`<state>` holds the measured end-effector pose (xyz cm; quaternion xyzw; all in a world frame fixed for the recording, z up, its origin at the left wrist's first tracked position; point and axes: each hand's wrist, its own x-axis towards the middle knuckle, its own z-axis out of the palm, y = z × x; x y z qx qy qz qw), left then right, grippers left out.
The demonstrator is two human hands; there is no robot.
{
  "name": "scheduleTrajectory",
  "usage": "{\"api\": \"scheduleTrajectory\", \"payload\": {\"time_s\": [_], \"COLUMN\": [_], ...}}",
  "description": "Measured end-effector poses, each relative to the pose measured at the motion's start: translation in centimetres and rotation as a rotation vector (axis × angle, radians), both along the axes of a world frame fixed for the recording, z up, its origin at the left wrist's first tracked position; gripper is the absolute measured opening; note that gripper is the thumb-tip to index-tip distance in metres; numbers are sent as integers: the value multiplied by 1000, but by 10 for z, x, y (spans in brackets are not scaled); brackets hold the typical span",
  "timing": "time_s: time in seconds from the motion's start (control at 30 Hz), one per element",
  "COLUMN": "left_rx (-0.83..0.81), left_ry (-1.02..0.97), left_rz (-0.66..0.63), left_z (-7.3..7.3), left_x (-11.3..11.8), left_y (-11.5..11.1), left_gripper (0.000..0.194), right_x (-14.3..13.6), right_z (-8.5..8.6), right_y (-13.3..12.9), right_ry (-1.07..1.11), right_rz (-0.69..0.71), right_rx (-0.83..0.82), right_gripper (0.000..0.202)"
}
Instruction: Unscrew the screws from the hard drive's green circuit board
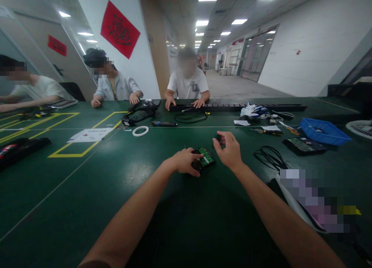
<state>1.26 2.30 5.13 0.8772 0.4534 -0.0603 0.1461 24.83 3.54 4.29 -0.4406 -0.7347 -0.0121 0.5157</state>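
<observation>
A hard drive with a green circuit board (207, 158) lies on the green table in front of me. My left hand (184, 161) grips it from the left, thumb on the near side and fingers over the top, hiding part of it. In the fingers of my right hand (230, 151) is a slim screwdriver (217, 137) with a dark handle. Its thin shaft slants down to the right part of the board. Whether the tip sits in a screw is too small to tell.
On the right are a black cable (269, 159), another circuit-board unit (304, 145), a blue tray (325, 132), pliers (269, 132) and white-blue gloves (253, 111). A white ring (140, 131) and papers (90, 135) lie left. Several people sit across the table, one touching a long black rail (226, 107).
</observation>
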Motion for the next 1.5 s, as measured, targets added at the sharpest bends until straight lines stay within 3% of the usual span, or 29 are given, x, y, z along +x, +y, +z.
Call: {"api": "scheduleTrajectory", "payload": {"time_s": [0.37, 0.63, 0.87, 1.23, 1.5], "left_rx": [-3, -2, 3, -23, -10], "left_ry": [1, 17, 10, 15, 12], "left_rz": [10, 6, 0, 19, 2], "left_z": [0, 1, 0, 0, 0], "left_x": [0, 1, 1, 1, 2], "left_y": [1, 0, 0, 1, 1], "left_gripper": [103, 103, 102, 106, 104], "right_x": [-2, -2, -1, -3, 0], "right_z": [0, 2, -1, 1, -5], "right_y": [0, -3, 3, -4, 5], "right_ry": [65, -13, 101, -14, 51], "right_rz": [-3, -9, -1, 5, 11], "right_rx": [-49, -14, 7, 26, 42], "right_gripper": [31, 28, 29, 30, 30]}}
